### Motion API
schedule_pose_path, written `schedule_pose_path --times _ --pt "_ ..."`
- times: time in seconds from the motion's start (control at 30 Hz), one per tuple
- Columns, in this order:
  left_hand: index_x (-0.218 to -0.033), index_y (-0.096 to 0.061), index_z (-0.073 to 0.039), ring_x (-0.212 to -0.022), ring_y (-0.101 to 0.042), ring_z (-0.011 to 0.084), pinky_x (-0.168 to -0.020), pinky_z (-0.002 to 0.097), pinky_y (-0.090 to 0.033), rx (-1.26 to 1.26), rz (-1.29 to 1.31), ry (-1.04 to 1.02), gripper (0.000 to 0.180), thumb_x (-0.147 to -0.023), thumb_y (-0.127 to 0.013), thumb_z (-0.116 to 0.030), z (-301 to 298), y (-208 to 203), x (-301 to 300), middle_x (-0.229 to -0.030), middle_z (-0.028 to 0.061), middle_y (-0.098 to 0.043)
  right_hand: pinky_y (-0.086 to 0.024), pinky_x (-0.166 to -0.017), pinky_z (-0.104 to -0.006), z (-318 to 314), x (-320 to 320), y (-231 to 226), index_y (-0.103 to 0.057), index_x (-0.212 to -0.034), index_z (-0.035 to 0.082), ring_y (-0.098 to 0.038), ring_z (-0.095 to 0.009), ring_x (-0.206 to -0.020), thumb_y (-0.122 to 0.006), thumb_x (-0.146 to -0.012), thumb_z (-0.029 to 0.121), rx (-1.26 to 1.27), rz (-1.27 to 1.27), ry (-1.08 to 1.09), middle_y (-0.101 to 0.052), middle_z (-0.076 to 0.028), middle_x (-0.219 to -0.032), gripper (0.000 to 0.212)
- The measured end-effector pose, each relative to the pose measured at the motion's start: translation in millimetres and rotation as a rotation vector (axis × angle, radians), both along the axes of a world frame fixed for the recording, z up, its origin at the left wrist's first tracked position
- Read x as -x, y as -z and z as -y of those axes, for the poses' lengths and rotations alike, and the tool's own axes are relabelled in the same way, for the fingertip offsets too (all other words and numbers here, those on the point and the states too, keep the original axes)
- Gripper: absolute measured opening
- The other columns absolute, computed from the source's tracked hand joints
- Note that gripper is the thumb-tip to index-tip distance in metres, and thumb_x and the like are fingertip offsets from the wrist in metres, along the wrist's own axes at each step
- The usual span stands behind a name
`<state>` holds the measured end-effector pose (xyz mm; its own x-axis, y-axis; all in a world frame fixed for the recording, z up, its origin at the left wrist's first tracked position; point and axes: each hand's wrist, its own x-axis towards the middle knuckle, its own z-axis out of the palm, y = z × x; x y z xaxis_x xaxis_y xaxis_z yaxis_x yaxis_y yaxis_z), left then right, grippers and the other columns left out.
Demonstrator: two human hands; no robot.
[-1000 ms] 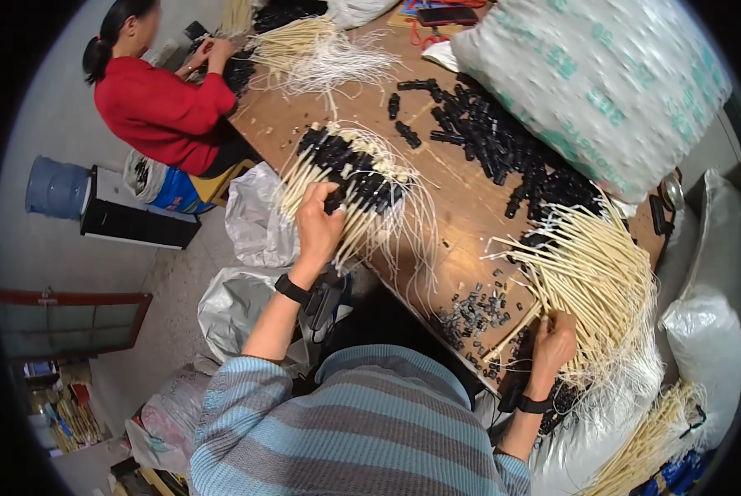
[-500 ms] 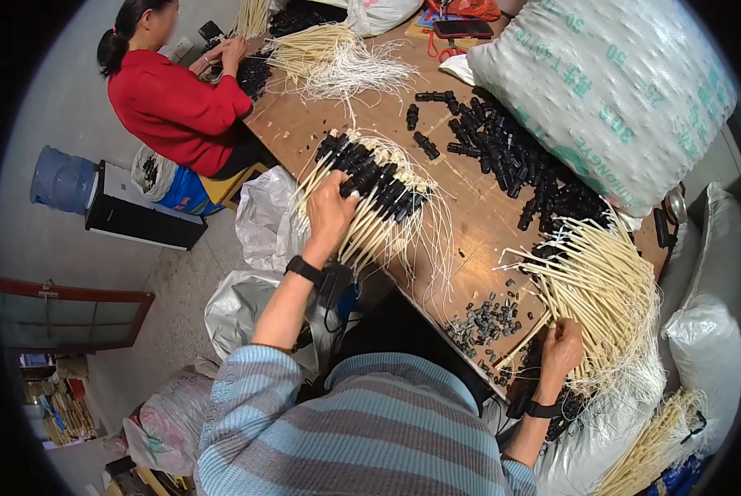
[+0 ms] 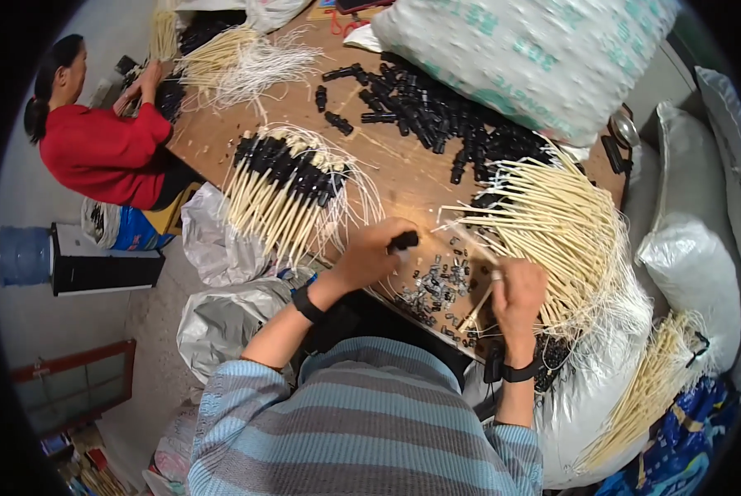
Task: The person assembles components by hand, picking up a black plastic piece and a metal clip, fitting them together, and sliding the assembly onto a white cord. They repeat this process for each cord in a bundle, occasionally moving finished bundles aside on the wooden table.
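Note:
My left hand (image 3: 377, 256) is closed round a short black plastic socket (image 3: 403, 240) above the table's near edge. Just to its right, my right hand (image 3: 521, 291) has its fingers pinched on what looks like a thin cream tube, smeared by motion. Beneath and beyond that hand spreads a big pile of cream tubes (image 3: 552, 240) with white strings at their ends. Small grey and black clips (image 3: 437, 289) lie scattered between my hands. Left of them, tubes fitted with black sockets (image 3: 284, 178) lie in a row, string ends fanning out.
Loose black sockets (image 3: 420, 107) are heaped at the back, against a large stuffed white sack (image 3: 519, 62). At the far left, a person in red (image 3: 98, 153) works beside another tube bundle (image 3: 222, 58). Full sacks (image 3: 689, 240) stand on the right. Crumpled bags (image 3: 230, 318) lie left of me.
My left hand has left the row of fitted tubes and come right, now with a black socket in it. My right hand has lifted slightly from the tube pile. The view has shifted.

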<state>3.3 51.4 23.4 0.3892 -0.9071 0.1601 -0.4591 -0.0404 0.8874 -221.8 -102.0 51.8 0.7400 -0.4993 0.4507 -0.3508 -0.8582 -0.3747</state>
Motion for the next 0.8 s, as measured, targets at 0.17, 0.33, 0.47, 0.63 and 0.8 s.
schedule_pose_path --times 0.17,0.33,0.47,0.63,0.8 --pt "-0.105 -0.059 -0.002 -0.080 -0.057 0.0127 -0.073 0.0258 -0.047 -0.108 -0.175 0.132 0.027 -0.079 -0.062 0.000 25.0 1.2 13.6 -0.087 0.0055 -0.060 -0.046 -0.056 -0.0309 -17.4 7.3 1.4 -0.068 -0.103 0.006 -0.059 -0.026 -0.062 -0.066 -0.081 -0.001 -0.254 -0.041 -0.041 -0.060 -0.012 -0.075 0.024" --pt "-0.103 -0.057 -0.001 -0.081 -0.056 0.0121 -0.074 0.0263 -0.047 -0.134 -0.247 0.085 0.024 -0.079 -0.059 0.000 24.2 -1.2 8.2 -0.088 0.0033 -0.059 -0.043 -0.054 -0.0314 -15.3 14.4 -4.6 -0.069 -0.105 0.007 -0.057 -0.025 -0.058 -0.066 -0.079 0.000 -0.298 -0.072 -0.041 -0.057 -0.012 -0.070 0.027" --pt "-0.102 -0.057 -0.002 -0.080 -0.059 0.0255 -0.072 0.0339 -0.047 -0.097 0.164 0.049 0.027 -0.075 -0.058 0.001 22.7 4.6 10.6 -0.087 0.0103 -0.058 -0.040 -0.049 -0.0324 -13.0 12.9 -9.3 -0.070 -0.105 0.010 -0.053 -0.024 -0.053 -0.066 -0.077 0.000 -0.197 -0.130 -0.094 -0.052 -0.009 -0.063 0.030" --pt "-0.103 -0.057 -0.005 -0.087 -0.056 0.0329 -0.074 0.0375 -0.046 -0.097 0.222 0.038 0.031 -0.074 -0.055 0.002 23.4 -7.5 5.5 -0.090 0.0125 -0.056 -0.039 -0.048 -0.0330 -13.4 9.1 -4.9 -0.070 -0.104 0.011 -0.052 -0.024 -0.051 -0.067 -0.076 0.001 -0.187 -0.073 -0.056 -0.049 -0.009 -0.062 0.031" --pt "-0.098 -0.060 -0.009 -0.093 -0.055 0.0298 -0.080 0.0382 -0.044 -0.007 0.428 0.203 0.030 -0.070 -0.058 0.001 27.7 -5.2 28.5 -0.091 0.0089 -0.057 -0.040 -0.045 -0.0333 -25.5 1.4 5.6 -0.070 -0.105 0.014 -0.054 -0.021 -0.051 -0.064 -0.077 0.006 -0.002 -0.149 -0.104 -0.051 -0.004 -0.063 0.030"
